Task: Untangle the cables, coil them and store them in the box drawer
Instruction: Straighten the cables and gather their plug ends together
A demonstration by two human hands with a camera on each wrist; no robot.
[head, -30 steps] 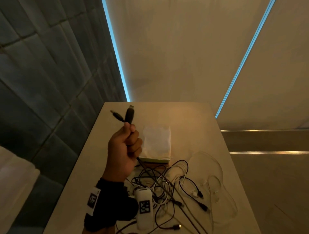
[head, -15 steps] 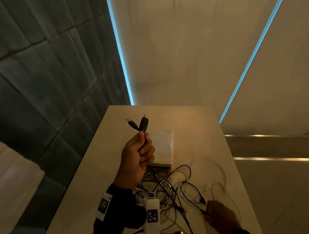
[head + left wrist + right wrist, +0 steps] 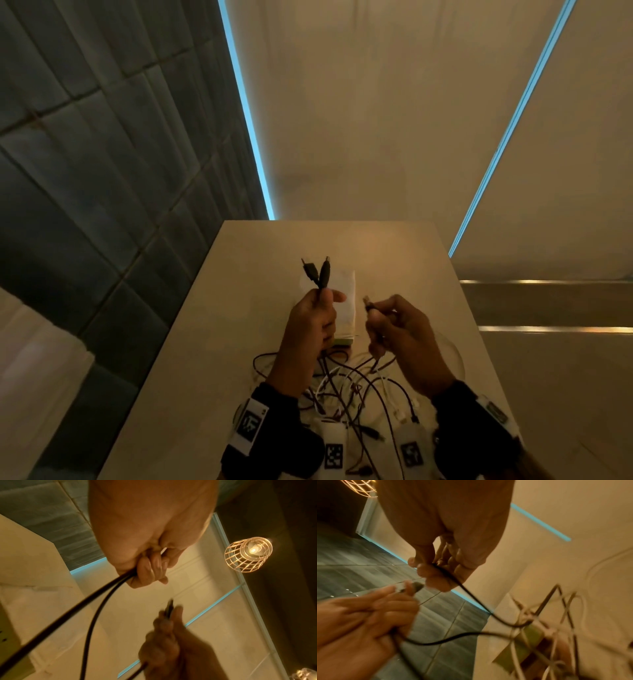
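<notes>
My left hand [image 3: 323,298] is raised over the table [image 3: 212,342] and grips two strands of a black cable [image 3: 102,595]; both black plugs [image 3: 318,274] stick up from the fist. Beside it, my right hand [image 3: 375,310] pinches another dark cable end [image 3: 367,303], and that strand [image 3: 471,595] trails down into the pile. A tangle of black and white cables [image 3: 346,387] lies on the table below both hands. The box [image 3: 346,301], white on top with a greenish edge, stands just behind the hands. Its drawer front shows only as a blur in the right wrist view.
A dark tiled wall [image 3: 102,171] runs along the table's left side. A clear thin cable loop [image 3: 455,359] lies at the right of the pile. White tagged devices [image 3: 334,448] sit at the near edge between my wrists. A caged lamp [image 3: 248,554] hangs overhead.
My right hand came up from the pile with a cable end and now is level with the left hand. The left hand kept its grip on the two black plugs.
</notes>
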